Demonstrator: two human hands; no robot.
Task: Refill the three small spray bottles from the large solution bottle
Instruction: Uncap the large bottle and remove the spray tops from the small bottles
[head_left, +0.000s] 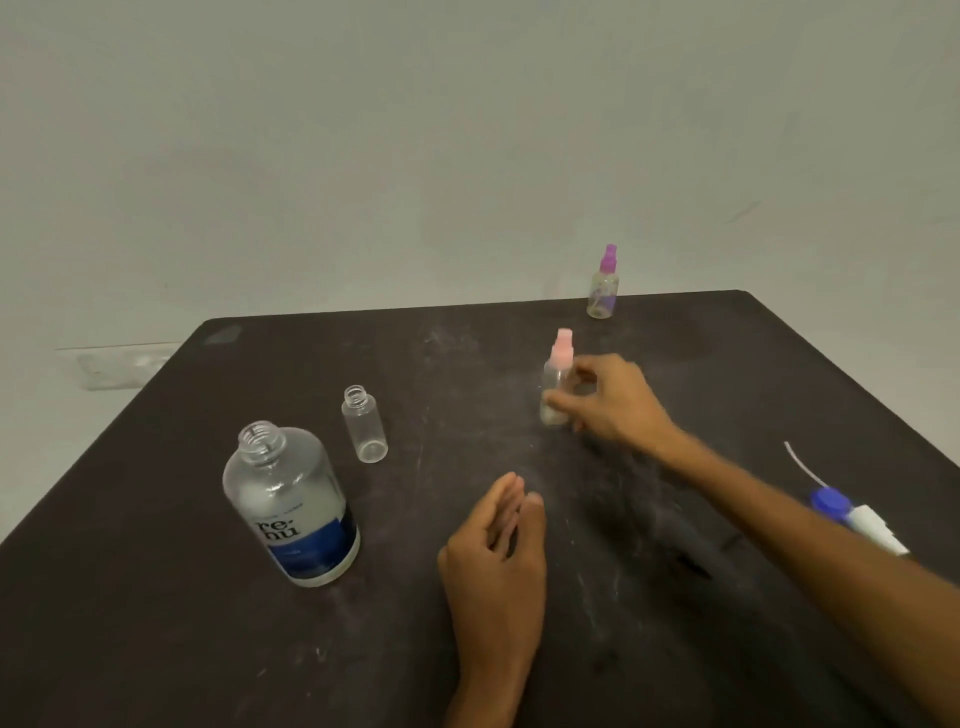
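Note:
The large solution bottle (291, 499) stands uncapped at the left of the dark table, with a blue and white label. Just behind it an uncapped clear small bottle (364, 425) stands upright. A small bottle with a pink spray top (556, 376) stands mid-table, and my right hand (608, 400) has its fingers around the lower body. A third small bottle with a purple spray top (603, 283) stands at the far edge. My left hand (498, 551) hovers over the table's middle, fingers loosely together, holding nothing.
A blue spray cap with its thin dip tube (830, 500) and a white cap (878, 527) lie at the right, partly hidden behind my right forearm. The dark table (156, 623) ends at a pale wall behind.

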